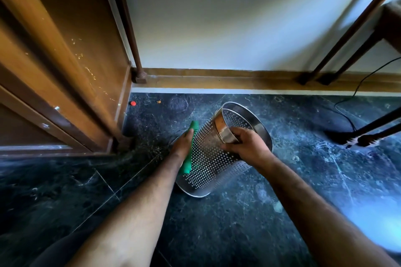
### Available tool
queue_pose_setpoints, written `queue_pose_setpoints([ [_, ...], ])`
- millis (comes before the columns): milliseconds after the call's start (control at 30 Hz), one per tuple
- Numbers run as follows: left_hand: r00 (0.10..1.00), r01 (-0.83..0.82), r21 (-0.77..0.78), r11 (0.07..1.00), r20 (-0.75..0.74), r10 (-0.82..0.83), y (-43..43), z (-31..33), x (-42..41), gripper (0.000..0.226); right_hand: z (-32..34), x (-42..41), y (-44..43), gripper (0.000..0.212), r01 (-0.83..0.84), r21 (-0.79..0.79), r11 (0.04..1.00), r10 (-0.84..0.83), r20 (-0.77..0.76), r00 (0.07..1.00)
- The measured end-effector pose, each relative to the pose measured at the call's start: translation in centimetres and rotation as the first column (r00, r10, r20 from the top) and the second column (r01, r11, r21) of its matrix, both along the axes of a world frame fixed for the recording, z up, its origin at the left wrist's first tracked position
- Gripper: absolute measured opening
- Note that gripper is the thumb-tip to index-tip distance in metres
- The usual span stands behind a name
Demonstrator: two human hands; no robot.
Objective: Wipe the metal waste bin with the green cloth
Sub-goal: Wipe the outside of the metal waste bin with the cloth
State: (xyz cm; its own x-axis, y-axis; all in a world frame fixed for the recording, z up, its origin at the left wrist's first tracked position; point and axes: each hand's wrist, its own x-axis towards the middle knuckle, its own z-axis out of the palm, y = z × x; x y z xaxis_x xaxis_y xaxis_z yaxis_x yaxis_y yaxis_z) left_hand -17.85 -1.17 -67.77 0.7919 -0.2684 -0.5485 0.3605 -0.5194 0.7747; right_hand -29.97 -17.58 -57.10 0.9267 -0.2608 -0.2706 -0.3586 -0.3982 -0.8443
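Note:
The perforated metal waste bin point(208, 158) is tilted over the dark floor, its open mouth facing up and away from me and its base low near me. My right hand point(245, 145) grips the bin's rim band. My left hand point(182, 145) presses the green cloth point(188, 163) flat against the bin's left side; the cloth shows above and below the hand. Part of the cloth is hidden under my palm.
A brown wooden cabinet point(65, 71) stands at the left, close to the bin. The wall skirting point(217, 78) runs behind. Dark furniture legs point(338, 54) and a black cable point(351, 104) are at the right. A small red object point(132, 103) lies on the dusty marble floor point(238, 223).

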Motion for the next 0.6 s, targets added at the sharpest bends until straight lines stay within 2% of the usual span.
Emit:
queue_pose_setpoints([
  [133, 0.996, -0.006, -0.148, 0.989, 0.086, 0.019, -3.3, 5.1, 1.3, 0.075, -0.3, -0.4, -0.3, 0.029, -0.099, -0.001, 0.995, 0.099, 0.005, 0.995],
  [267, 0.956, 0.025, -0.201, 0.979, 0.291, 0.035, -5.3, 7.7, 1.6, 0.057, 0.1, -0.7, -1.4, 0.036, -0.167, -0.074, 0.983, 0.163, -0.058, 0.985],
  [333, 0.912, 0.052, -0.183, 0.982, 0.410, 0.028, -5.1, 7.1, 0.3, 0.050, 0.5, -0.4, -1.7, 0.036, -0.165, -0.118, 0.979, 0.156, -0.084, 0.984],
  [400, 0.894, 0.075, -0.155, 0.985, 0.448, 0.002, -4.0, 5.2, -1.4, 0.050, 0.8, 0.0, -1.2, 0.027, -0.083, -0.164, 0.983, 0.077, -0.044, 0.996],
  [500, 0.879, 0.122, -0.011, 0.993, 0.466, -0.102, -1.4, 0.9, -3.2, 0.050, 0.6, 0.5, -0.3, 0.019, 0.123, -0.257, 0.958, -0.118, 0.034, 0.992],
  [533, 0.881, 0.104, 0.046, 0.993, 0.459, -0.114, -0.5, -0.4, -3.4, 0.049, 0.4, 0.4, -0.4, 0.020, 0.148, -0.252, 0.956, -0.143, 0.038, 0.989],
  [600, 0.934, 0.016, 0.099, 0.995, 0.353, -0.050, 0.8, -2.3, -3.0, 0.048, 0.2, 0.4, -0.8, 0.021, 0.118, -0.238, 0.964, -0.117, 0.016, 0.993],
])
